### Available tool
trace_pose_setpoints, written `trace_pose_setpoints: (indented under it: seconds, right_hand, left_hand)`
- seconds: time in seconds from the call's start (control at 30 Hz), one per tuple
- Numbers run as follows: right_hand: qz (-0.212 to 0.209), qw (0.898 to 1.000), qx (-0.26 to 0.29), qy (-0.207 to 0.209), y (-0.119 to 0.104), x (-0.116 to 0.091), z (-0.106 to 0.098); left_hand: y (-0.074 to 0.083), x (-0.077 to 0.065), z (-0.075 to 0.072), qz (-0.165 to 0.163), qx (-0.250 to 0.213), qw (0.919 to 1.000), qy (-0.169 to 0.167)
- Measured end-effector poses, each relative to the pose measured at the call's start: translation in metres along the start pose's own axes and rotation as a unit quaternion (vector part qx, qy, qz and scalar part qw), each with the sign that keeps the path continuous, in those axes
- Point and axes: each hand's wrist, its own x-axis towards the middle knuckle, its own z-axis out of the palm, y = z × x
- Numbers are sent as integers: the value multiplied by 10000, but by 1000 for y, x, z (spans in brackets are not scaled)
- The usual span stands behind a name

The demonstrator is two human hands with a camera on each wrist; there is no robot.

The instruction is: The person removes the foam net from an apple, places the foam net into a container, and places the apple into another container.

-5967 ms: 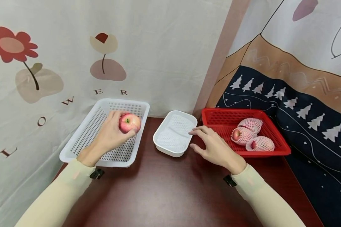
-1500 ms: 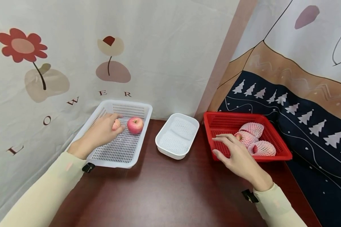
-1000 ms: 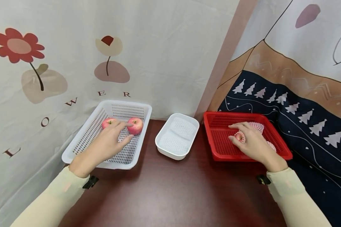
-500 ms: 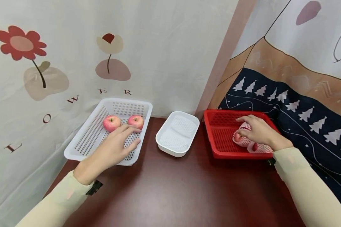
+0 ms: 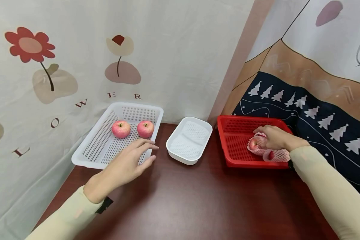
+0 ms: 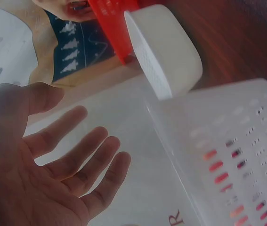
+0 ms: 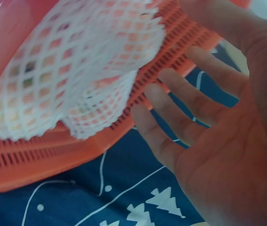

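My left hand (image 5: 124,168) hovers over the near right edge of the white basket (image 5: 87,158), holding nothing; the left wrist view shows its fingers (image 6: 102,181) loosely spread. Two bare apples (image 5: 121,129) sit in that basket, toward its back. In the red basket (image 5: 237,163), my right hand (image 5: 277,137) reaches over apples in white foam nets (image 5: 276,155). The right wrist view shows its fingers (image 7: 190,99) relaxed beside the netted fruit (image 7: 29,94), not wrapped round it. One netted apple is mostly hidden under this hand in the head view.
A small white tray (image 5: 174,155) with a textured bottom stands between the baskets. All three stand on a dark red-brown table (image 5: 192,200). A printed curtain (image 5: 183,60) hangs close behind them, and navy tree-patterned cloth (image 5: 315,123) borders the right side.
My left hand has set an apple in the white basket beside another, then drawn back toward its near edge. My right hand has moved from beside the small tray to over the netted apples.
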Motion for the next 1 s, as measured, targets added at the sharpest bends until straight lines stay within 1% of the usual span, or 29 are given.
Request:
trace_pose_setpoints:
  seconds: [0.27, 0.33, 0.47, 0.6, 0.83, 1.0]
  right_hand:
    - [53, 9984, -63, -555, 8, 13, 3]
    - [39, 9980, -182, -604, 8, 14, 4]
    - [-116, 9970, -574, -514, 10, 17, 6]
    - [-237, 9949, -840, -510, 11, 20, 9]
    - [-7, 9924, -931, -801, 3, 26, 13]
    - [-8, 9879, -1148, -1043, -6, 30, 16]
  left_hand:
    - [12, -5, 11, 209, -7, 9998, -22]
    - [16, -5, 14, 236, -27, 9997, -58]
    - [23, -7, 20, 216, -39, 9996, -171]
    - [28, -10, 24, 211, -41, 9993, -293]
    - [35, -16, 34, 306, -14, 9986, -432]
    - [40, -18, 41, 415, -63, 9979, -498]
